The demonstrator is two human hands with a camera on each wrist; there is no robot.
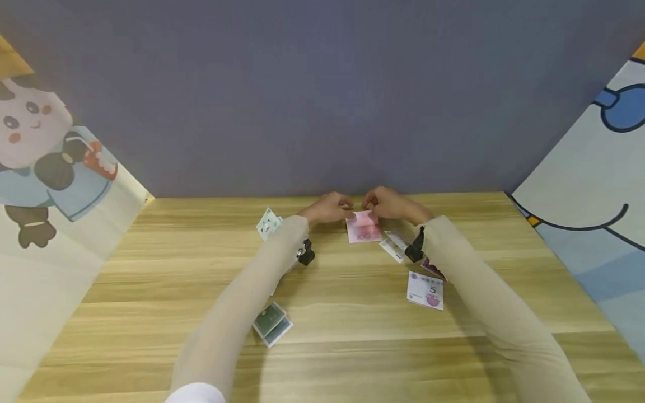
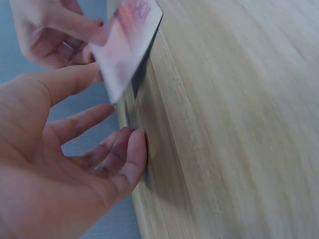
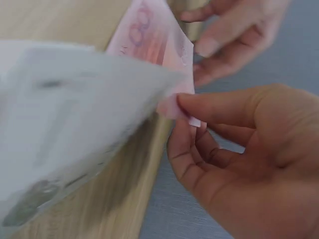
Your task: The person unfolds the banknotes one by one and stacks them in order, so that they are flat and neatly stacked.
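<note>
A pink banknote (image 1: 364, 228) marked 100 is at the far edge of the table, between both hands. My right hand (image 1: 387, 202) pinches one corner of it between thumb and fingers, as the right wrist view shows. In the left wrist view the note (image 2: 127, 45) is tilted up off the wood. My left hand (image 1: 327, 208) is at its other side, fingers loosely bent and apart, thumb (image 2: 75, 82) close by the note's edge. Whether that thumb touches the paper I cannot tell. A blurred whitish note (image 3: 75, 109) fills the near left of the right wrist view.
On the wooden table (image 1: 342, 313) lie a purple-white 5 note (image 1: 425, 292), a pale note (image 1: 393, 248), a dark reddish note (image 1: 433, 268) partly under the right sleeve, a green note (image 1: 270, 320) and a light green note (image 1: 267, 224). A grey panel (image 1: 322, 101) stands behind.
</note>
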